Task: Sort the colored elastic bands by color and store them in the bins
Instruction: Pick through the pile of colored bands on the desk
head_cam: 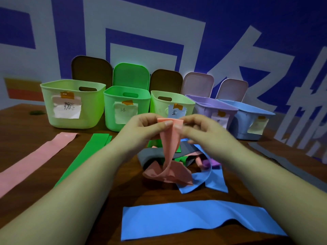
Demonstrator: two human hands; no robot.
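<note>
Bands here look thin, light and limp: they drape and crumple under their own weight, so each is best taken by pinching one short end and letting the rest hang, then smoothing it flat.

Going from the left: one long pink band (33, 156) lies flat on the surface (21, 121), and beside it a green band (85, 156) lies flat, with what seems a second green edge under it, though I cannot be sure. Behind them stand five open bins in a row: a pale green bin (74, 105), a bright green bin (126, 106), a second pale green bin (169, 105), a purple bin (212, 106) and a blue bin (247, 121). Each carries a paper label and has a lid leaning behind it.

At centre, the left hand (143, 128) and the right hand (200, 128) both pinch the top end of a salmon-pink band (168, 147), thumbs and fingertips pressed together on its folded edge. It hangs down from that grip, its lower part crumpled on the unsorted pile (194, 161).

That pile holds grey, green, purple, pink and blue pieces tangled together; an exact count cannot be made. Nearest the camera, one wide blue band (194, 218) lies flat. At far right a grey band (283, 160) runs along the surface edge.
</note>
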